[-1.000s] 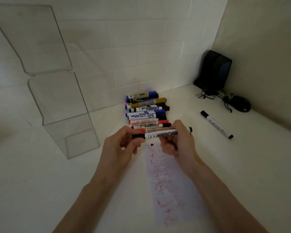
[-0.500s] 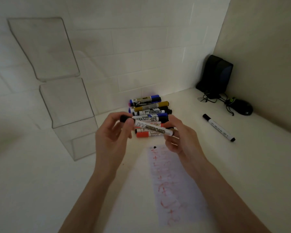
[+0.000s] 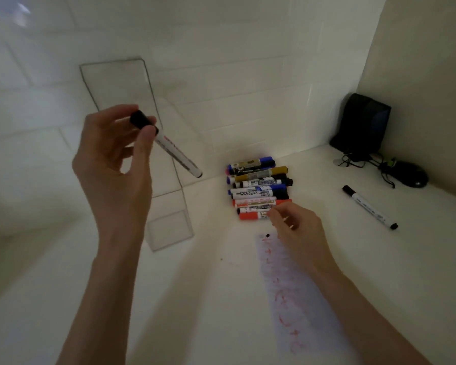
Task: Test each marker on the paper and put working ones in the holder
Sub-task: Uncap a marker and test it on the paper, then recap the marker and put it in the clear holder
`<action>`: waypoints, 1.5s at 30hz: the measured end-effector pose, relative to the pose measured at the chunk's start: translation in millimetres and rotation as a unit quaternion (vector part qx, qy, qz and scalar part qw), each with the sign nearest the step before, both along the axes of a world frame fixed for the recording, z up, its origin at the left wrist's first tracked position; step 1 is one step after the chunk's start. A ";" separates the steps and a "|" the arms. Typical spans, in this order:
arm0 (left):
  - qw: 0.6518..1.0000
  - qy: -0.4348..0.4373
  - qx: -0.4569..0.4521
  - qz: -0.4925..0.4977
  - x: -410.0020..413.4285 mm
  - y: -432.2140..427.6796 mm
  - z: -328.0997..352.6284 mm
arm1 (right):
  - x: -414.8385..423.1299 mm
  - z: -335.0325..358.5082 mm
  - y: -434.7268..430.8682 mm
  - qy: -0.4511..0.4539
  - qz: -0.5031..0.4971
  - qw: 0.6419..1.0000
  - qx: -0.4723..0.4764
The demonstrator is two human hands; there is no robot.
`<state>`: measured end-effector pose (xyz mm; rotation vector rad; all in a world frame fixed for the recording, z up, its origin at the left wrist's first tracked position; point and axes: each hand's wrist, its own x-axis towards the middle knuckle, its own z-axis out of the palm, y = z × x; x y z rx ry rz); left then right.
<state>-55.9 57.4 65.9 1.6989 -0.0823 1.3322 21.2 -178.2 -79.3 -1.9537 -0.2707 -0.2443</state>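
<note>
Head view, the only one supplied: my left hand point(image 3: 116, 156) is raised above the white tabletop point(image 3: 63, 285); its thumb and fingertips pinch the black-capped end of a white whiteboard marker with black cap point(image 3: 169, 146), which slants down and to the right with its far tip in front of the clear acrylic tiered holder point(image 3: 169, 227); marker and holder overlap in the picture, but I cannot tell whether they touch.

The holder stands against the white tiled wall point(image 3: 221, 75), left of the pile; its lower pocket rests on the tabletop and shows nothing inside that I can make out.

My right hand point(image 3: 295, 227) lies low, fingers curled, fingertips at the near edge of the pile of assorted markers point(image 3: 258, 188); they meet the nearest red-capped marker point(image 3: 250, 216), though whether they grip it or merely rest on it I cannot tell.

The pile holds blue, black, gold and red barrels laid roughly parallel, stacked near the wall.

A strip of white paper with red test scribbles point(image 3: 295, 299) lies flat on the tabletop just below the right hand; a small black mark sits near its top edge; my right forearm crosses part of it.

A second white marker with black cap point(image 3: 369, 206) lies alone to the right, well apart from the pile.

A black speaker point(image 3: 361, 125) stands in the far right corner; a black computer mouse point(image 3: 411, 176) with tangled cable lies beside it.
</note>
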 end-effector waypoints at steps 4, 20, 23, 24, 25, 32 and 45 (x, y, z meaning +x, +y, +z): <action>0.994 -0.044 -0.008 0.103 0.8 16.6 1.9 | 0.9 -0.8 1.5 -0.010 -0.012 1.000 0.003; 0.882 0.255 0.196 0.344 22.2 39.1 -55.9 | -4.5 -0.6 3.9 -0.023 -0.001 1.000 0.002; 0.856 0.273 0.218 0.381 22.5 38.8 -55.5 | -2.5 -1.2 3.2 -0.025 -0.007 1.000 0.009; 0.851 0.279 0.221 0.386 23.5 38.4 -55.2 | -1.6 -1.5 2.9 -0.025 -0.010 1.000 0.012; 0.849 0.284 0.222 0.387 24.6 38.0 -54.8 | -0.7 -2.3 2.5 -0.026 -0.016 0.999 0.013; 0.883 0.221 0.194 0.365 24.0 30.0 -59.3 | 9.8 -14.3 -10.8 -0.142 -0.092 0.967 -0.191; 0.857 0.266 0.440 -0.020 62.0 -55.1 -160.4 | 22.9 -26.6 -26.2 -0.165 -0.114 0.928 -0.316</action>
